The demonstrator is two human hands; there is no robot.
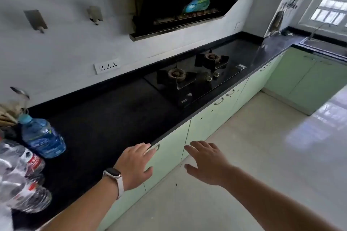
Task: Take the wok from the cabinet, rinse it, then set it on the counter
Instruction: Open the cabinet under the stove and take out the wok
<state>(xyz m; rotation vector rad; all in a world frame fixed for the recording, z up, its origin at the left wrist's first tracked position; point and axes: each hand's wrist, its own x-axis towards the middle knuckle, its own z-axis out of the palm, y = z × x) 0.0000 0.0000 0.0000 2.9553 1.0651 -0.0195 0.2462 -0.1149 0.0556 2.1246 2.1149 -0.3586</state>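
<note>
Nearby, a blue-tinted plastic water bottle [42,137] and crumpled clear plastic bottles [20,174] crowd the left end of the long black stone counter [112,118], with a black glass two-burner hob [195,88] further along. Below, the pale green cabinet doors [167,165] are closed and the wok cannot be seen. The left hand [136,163], fingers straight, has its fingertips at a metal door handle [157,147]. The right hand [204,161] hovers spread, holding nothing.

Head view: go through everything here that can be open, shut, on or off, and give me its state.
left hand, open, fingers at the handle.
right hand, open, holding nothing.
cabinet door, shut.
gas hob, both burners unlit, nothing on them.
blue bottle, capped.
wok, not in view.
</note>
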